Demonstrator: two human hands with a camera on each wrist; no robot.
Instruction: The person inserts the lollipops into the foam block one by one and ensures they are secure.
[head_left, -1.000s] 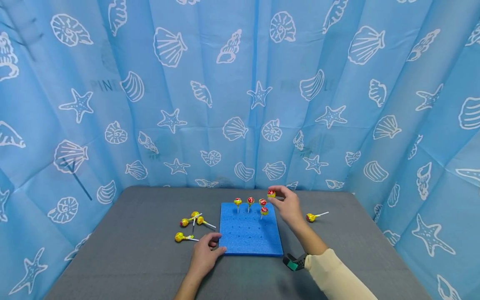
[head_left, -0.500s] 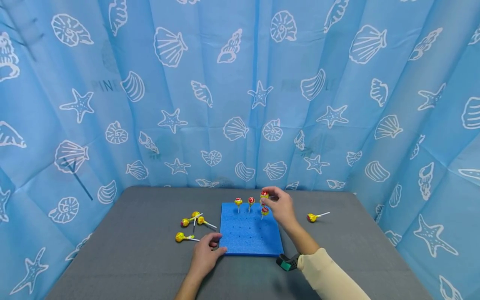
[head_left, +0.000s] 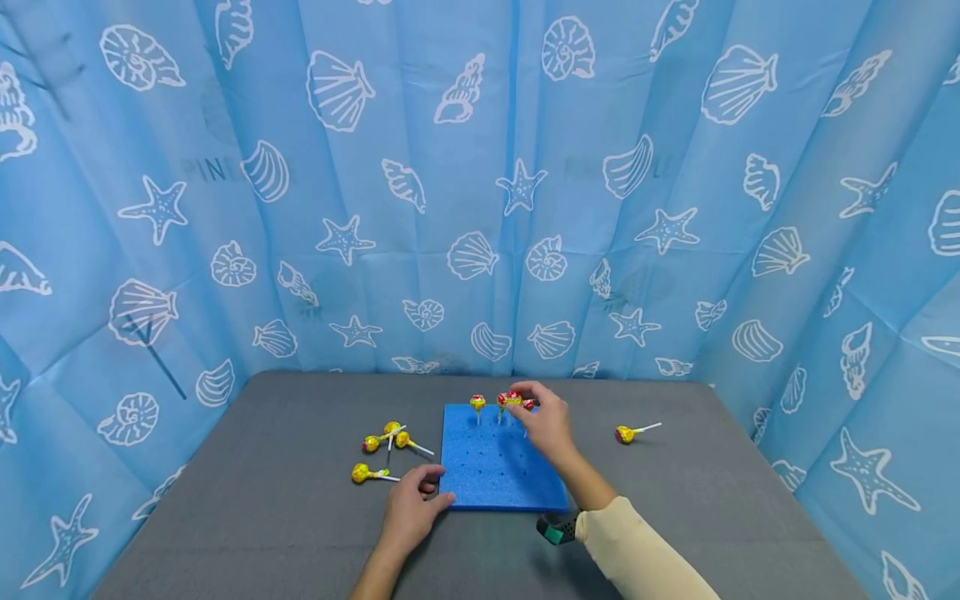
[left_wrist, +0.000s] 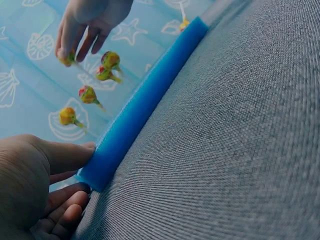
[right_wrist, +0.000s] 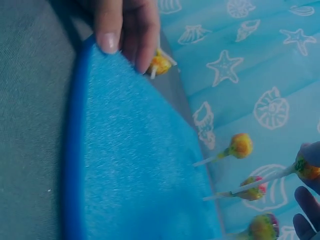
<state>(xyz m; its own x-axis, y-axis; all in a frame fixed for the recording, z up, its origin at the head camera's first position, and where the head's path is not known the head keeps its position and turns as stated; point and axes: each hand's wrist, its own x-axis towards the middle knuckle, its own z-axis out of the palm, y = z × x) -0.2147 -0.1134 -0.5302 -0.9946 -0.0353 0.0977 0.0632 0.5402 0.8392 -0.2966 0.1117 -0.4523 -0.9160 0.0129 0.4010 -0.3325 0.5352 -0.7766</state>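
Observation:
My right hand [head_left: 547,423] pinches a yellow-and-red wrapped lollipop [right_wrist: 306,171] by its head, with the stick pointing toward a blue foam board [head_left: 480,492]. It hovers over the board's back half. Several lollipops [left_wrist: 87,94] stand upright in the board, most along the back row; from the head view my right hand hides part of this group. Small holes dot the rest of the board's top. My left hand [head_left: 411,502] holds the front left corner, its thumb [left_wrist: 75,156] against the board and its fingers beside the left edge.
Left of the board, several yellow lollipops [head_left: 361,473] lie loose on the grey cloth-covered table [head_left: 285,517]. Another lollipop [head_left: 625,434] lies to the right. A blue curtain [head_left: 480,167] with white shell prints surrounds the table's back and sides.
My right hand has moved left over the board's back row, carrying the lollipop, and is slightly lower. My left hand stays at the board's corner.

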